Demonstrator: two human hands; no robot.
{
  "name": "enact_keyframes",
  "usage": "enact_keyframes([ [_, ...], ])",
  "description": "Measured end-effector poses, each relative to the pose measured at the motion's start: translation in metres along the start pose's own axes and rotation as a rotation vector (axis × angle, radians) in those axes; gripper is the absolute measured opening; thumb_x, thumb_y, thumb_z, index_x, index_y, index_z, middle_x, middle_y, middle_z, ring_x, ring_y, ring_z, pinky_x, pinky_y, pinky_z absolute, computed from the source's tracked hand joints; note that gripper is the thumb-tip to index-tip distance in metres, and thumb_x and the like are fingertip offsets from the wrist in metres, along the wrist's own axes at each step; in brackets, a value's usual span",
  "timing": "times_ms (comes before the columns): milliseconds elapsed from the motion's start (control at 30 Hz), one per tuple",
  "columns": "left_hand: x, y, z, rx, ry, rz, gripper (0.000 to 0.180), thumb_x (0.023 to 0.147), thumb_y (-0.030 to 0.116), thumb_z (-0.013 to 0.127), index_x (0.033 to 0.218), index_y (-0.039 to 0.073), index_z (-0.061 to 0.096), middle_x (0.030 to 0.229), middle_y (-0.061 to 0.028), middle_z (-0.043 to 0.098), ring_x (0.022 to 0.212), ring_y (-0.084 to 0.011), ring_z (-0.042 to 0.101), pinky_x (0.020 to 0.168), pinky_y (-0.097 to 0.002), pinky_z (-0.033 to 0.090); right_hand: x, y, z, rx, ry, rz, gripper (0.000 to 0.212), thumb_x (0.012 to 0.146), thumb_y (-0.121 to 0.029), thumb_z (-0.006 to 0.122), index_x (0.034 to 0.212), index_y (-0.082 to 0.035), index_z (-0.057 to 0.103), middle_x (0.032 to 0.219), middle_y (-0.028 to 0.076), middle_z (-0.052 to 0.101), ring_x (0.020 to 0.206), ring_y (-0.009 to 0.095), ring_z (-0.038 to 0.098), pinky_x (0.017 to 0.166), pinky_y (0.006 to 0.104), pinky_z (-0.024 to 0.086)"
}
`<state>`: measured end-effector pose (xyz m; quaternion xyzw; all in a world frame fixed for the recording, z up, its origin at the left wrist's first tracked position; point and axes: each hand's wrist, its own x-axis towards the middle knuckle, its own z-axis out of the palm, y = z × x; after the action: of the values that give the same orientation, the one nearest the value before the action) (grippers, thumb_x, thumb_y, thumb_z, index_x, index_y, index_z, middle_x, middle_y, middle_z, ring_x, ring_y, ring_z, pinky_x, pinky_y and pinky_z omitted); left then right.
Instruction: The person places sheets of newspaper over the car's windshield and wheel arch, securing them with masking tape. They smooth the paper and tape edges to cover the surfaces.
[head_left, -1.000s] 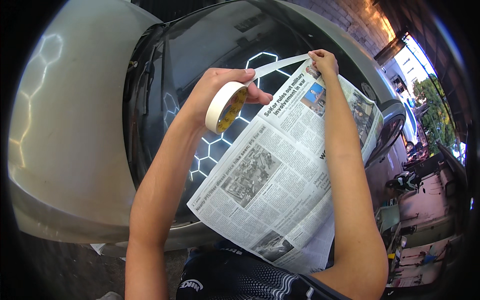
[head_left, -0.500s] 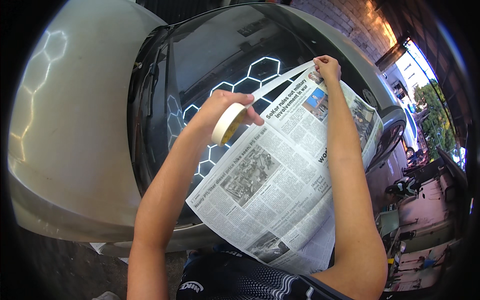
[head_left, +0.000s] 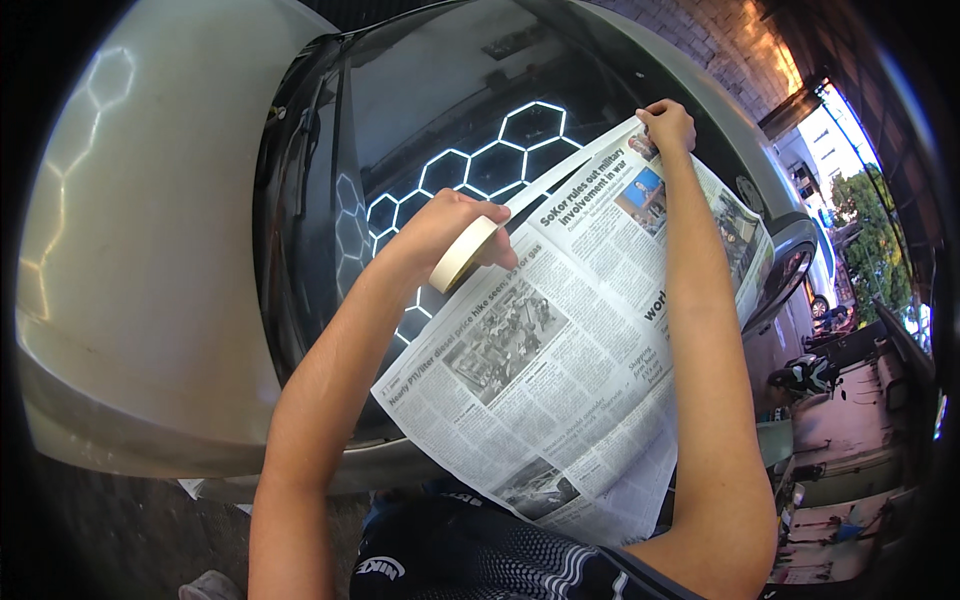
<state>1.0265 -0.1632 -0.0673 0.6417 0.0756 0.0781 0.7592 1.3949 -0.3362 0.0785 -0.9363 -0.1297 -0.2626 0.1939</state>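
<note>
A sheet of newspaper (head_left: 570, 370) lies spread over the dark windscreen (head_left: 450, 110) of a silver car. My left hand (head_left: 445, 232) grips a roll of pale masking tape (head_left: 462, 256) just above the sheet's upper left edge. A strip of tape (head_left: 565, 170) runs from the roll along that edge to the far corner. There my right hand (head_left: 668, 124) presses the tape end and the paper's top corner against the glass.
The silver bonnet (head_left: 150, 250) fills the left, with hexagon light reflections on it and on the glass. A side mirror (head_left: 790, 250) sticks out at the right. Beyond it stand a parked scooter (head_left: 805, 375), stacked crates and a brick wall.
My left hand has carried the roll down and left along the paper's edge, drawing out a longer strip. My right hand has stayed on the top corner.
</note>
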Motion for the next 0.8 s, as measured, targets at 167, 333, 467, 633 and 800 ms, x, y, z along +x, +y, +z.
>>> enact_keyframes([
  [167, 0.01, -0.008, 0.003, 0.134, 0.016, -0.222, 0.031, 0.096, 0.02, 0.063, 0.077, -0.003, 0.075, 0.072, -0.0179, 0.075, 0.062, -0.0234, 0.076, 0.057, -0.0298, 0.062, 0.003, 0.002, 0.003, -0.013, 0.038, 0.048, 0.05, 0.079, -0.047, 0.088, 0.117, -0.02, 0.071, 0.096, 0.0, 0.08, 0.101, 0.021, 0.076, 0.091, 0.0421, 0.056],
  [333, 0.02, -0.002, 0.01, 0.275, 0.002, -0.342, 0.014, 0.077, 0.008, 0.069, 0.081, -0.004, 0.075, 0.073, -0.0169, 0.074, 0.063, -0.0242, 0.076, 0.058, -0.0321, 0.06, 0.006, 0.005, 0.005, -0.01, 0.02, 0.06, 0.05, 0.079, -0.048, 0.087, 0.116, -0.02, 0.072, 0.096, 0.001, 0.08, 0.102, 0.021, 0.076, 0.089, 0.0406, 0.057],
  [467, 0.027, -0.001, 0.014, 0.357, -0.013, -0.369, 0.015, 0.07, 0.001, 0.072, 0.083, -0.003, 0.076, 0.074, -0.0171, 0.075, 0.065, -0.0237, 0.076, 0.058, -0.0328, 0.06, 0.006, 0.008, 0.007, 0.006, 0.029, 0.041, 0.048, 0.079, -0.049, 0.087, 0.116, -0.021, 0.073, 0.103, 0.002, 0.08, 0.104, 0.023, 0.075, 0.091, 0.0424, 0.057],
  [633, 0.038, -0.011, 0.008, 0.349, -0.053, -0.422, 0.015, 0.078, 0.005, 0.066, 0.083, -0.005, 0.076, 0.075, -0.0167, 0.076, 0.065, -0.0225, 0.076, 0.06, -0.0343, 0.06, 0.009, 0.014, 0.026, -0.059, 0.2, -0.123, 0.061, 0.072, -0.051, 0.09, 0.118, -0.014, 0.072, 0.122, 0.014, 0.072, 0.109, 0.036, 0.072, 0.091, 0.053, 0.056],
  [800, 0.047, -0.018, 0.003, 0.141, -0.073, -0.36, 0.03, 0.095, 0.013, 0.059, 0.085, -0.013, 0.068, 0.073, -0.0272, 0.071, 0.063, -0.035, 0.075, 0.056, -0.0434, 0.064, -0.041, -0.004, 0.046, -0.228, 0.17, -0.388, 0.028, 0.089, -0.027, 0.068, 0.109, -0.008, 0.072, 0.124, 0.017, 0.067, 0.12, 0.036, 0.062, 0.1, 0.0498, 0.049],
])
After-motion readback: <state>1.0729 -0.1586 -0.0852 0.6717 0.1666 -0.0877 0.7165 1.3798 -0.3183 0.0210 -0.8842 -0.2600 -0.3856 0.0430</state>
